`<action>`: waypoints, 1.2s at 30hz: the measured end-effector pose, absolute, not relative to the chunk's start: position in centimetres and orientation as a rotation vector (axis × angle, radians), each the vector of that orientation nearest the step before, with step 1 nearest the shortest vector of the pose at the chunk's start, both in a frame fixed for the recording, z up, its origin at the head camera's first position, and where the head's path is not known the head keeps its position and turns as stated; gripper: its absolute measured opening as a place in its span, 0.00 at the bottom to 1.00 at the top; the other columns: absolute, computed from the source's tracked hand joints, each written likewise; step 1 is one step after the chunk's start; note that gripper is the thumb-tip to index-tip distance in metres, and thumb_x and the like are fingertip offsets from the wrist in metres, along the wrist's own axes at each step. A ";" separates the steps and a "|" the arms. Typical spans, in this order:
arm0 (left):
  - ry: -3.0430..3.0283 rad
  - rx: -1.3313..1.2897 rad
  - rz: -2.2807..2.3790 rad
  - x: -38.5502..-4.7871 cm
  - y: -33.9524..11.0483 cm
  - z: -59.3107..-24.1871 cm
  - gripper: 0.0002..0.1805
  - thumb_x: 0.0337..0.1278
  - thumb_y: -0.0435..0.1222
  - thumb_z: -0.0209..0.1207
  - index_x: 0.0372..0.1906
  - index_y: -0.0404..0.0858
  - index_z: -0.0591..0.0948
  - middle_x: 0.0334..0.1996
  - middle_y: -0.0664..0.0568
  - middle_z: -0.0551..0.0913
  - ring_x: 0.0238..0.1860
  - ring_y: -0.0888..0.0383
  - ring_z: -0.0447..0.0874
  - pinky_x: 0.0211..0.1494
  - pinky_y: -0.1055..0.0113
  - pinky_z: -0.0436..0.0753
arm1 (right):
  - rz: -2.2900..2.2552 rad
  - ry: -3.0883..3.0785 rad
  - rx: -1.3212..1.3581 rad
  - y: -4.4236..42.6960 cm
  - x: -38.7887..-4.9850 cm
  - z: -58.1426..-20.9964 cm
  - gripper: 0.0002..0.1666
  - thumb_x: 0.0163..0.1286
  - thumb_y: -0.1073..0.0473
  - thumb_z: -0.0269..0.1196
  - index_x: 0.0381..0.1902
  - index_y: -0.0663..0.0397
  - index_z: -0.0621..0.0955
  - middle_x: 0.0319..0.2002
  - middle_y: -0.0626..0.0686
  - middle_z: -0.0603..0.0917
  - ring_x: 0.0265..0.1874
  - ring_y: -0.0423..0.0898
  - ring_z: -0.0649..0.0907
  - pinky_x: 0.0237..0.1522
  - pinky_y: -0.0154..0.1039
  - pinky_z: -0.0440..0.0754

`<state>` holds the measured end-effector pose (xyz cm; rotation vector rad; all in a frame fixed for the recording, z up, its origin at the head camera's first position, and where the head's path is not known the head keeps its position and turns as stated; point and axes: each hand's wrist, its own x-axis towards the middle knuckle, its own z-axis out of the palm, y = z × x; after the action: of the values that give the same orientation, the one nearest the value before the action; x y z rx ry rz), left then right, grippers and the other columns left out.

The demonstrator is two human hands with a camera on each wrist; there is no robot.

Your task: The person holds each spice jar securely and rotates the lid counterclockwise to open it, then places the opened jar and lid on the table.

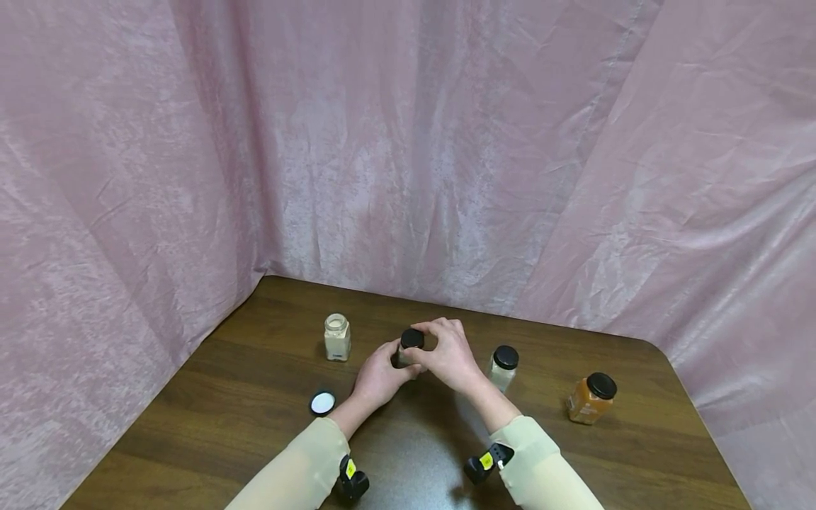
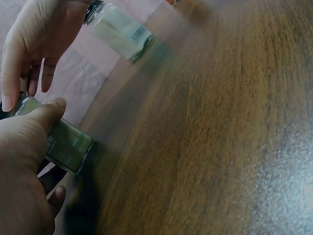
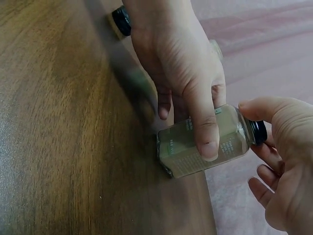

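Observation:
Near the middle of the table, my left hand [image 1: 379, 377] grips a glass jar of greenish-grey contents, thumb across its printed side in the right wrist view, where the jar [image 3: 183, 147] shows best. My right hand [image 1: 451, 356] pinches the jar's black lid [image 1: 411, 338] between thumb and finger. The lid sits on the jar's neck. To the left stands an uncapped jar [image 1: 337, 340] with pale contents, and a black lid with a white inside [image 1: 323, 403] lies on the table near my left wrist.
Right of my hands stands a black-lidded jar with pale contents [image 1: 501, 374]. Farther right is a jar of orange contents [image 1: 584, 404], also black-lidded. The wooden table [image 1: 663, 439] meets pink curtains [image 1: 357, 142] at its back and sides.

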<state>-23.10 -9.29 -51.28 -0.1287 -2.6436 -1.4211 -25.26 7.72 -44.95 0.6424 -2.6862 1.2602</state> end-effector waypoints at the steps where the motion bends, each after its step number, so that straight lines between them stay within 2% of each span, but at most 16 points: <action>1: -2.644 -0.129 -1.421 -23.1 -9.3 -51.3 0.31 0.54 0.52 0.73 0.62 0.46 0.82 0.55 0.48 0.83 0.55 0.47 0.82 0.59 0.44 0.77 | 1.266 -2.685 0.646 7.7 -25.3 -44.9 0.30 0.58 0.47 0.77 0.57 0.47 0.85 0.46 0.44 0.81 0.54 0.46 0.70 0.52 0.48 0.72; 6: -2.637 -0.137 -1.416 -23.3 -9.3 -51.3 0.29 0.54 0.51 0.73 0.61 0.46 0.83 0.53 0.49 0.84 0.54 0.47 0.82 0.58 0.45 0.78 | 1.288 -2.686 0.671 7.8 -25.5 -44.8 0.31 0.58 0.48 0.76 0.60 0.47 0.84 0.47 0.44 0.81 0.54 0.46 0.70 0.52 0.48 0.72; 14: -2.631 -0.153 -1.416 -23.5 -9.3 -51.2 0.30 0.55 0.47 0.72 0.62 0.43 0.82 0.54 0.47 0.83 0.56 0.46 0.81 0.59 0.45 0.77 | 1.292 -2.693 0.726 7.6 -25.8 -44.8 0.33 0.57 0.58 0.70 0.64 0.48 0.82 0.49 0.44 0.79 0.54 0.47 0.69 0.50 0.46 0.70; 20: -2.614 -0.156 -1.427 -23.4 -9.4 -51.0 0.30 0.55 0.45 0.72 0.63 0.42 0.82 0.55 0.46 0.83 0.57 0.45 0.81 0.60 0.44 0.76 | 1.277 -2.715 0.730 7.4 -25.7 -44.9 0.37 0.56 0.59 0.68 0.67 0.47 0.80 0.54 0.44 0.79 0.58 0.47 0.68 0.54 0.49 0.71; 23: -2.623 -0.146 -1.420 -23.2 -9.4 -51.2 0.30 0.56 0.45 0.72 0.64 0.42 0.81 0.56 0.46 0.83 0.58 0.46 0.80 0.61 0.43 0.76 | 1.257 -2.713 0.735 7.4 -25.5 -45.0 0.38 0.58 0.56 0.69 0.69 0.48 0.78 0.58 0.46 0.78 0.60 0.48 0.68 0.58 0.52 0.71; 26: -2.645 -0.131 -1.411 -22.8 -9.4 -51.4 0.31 0.56 0.45 0.73 0.65 0.43 0.81 0.56 0.47 0.83 0.59 0.46 0.80 0.61 0.43 0.76 | 1.227 -2.722 0.720 7.4 -25.2 -45.1 0.40 0.60 0.49 0.73 0.71 0.47 0.76 0.60 0.46 0.78 0.61 0.48 0.68 0.61 0.52 0.71; 29: -2.650 -0.133 -1.411 -22.6 -9.3 -51.4 0.31 0.56 0.47 0.73 0.64 0.43 0.81 0.55 0.47 0.83 0.57 0.46 0.81 0.59 0.43 0.77 | 1.180 -2.723 0.689 7.5 -25.0 -45.0 0.42 0.59 0.42 0.75 0.69 0.47 0.77 0.58 0.46 0.79 0.61 0.48 0.69 0.61 0.51 0.71; 36: -2.636 -0.131 -1.410 -23.0 -9.2 -51.2 0.29 0.56 0.49 0.73 0.62 0.46 0.82 0.54 0.49 0.83 0.55 0.47 0.81 0.59 0.44 0.77 | 0.991 -2.697 0.663 7.6 -25.4 -44.6 0.39 0.56 0.35 0.76 0.61 0.49 0.82 0.53 0.47 0.82 0.57 0.49 0.71 0.58 0.49 0.71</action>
<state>-22.99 -9.16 -51.16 -0.1311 -2.6361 -1.4099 -25.37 7.61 -44.59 0.6632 -2.6973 0.9907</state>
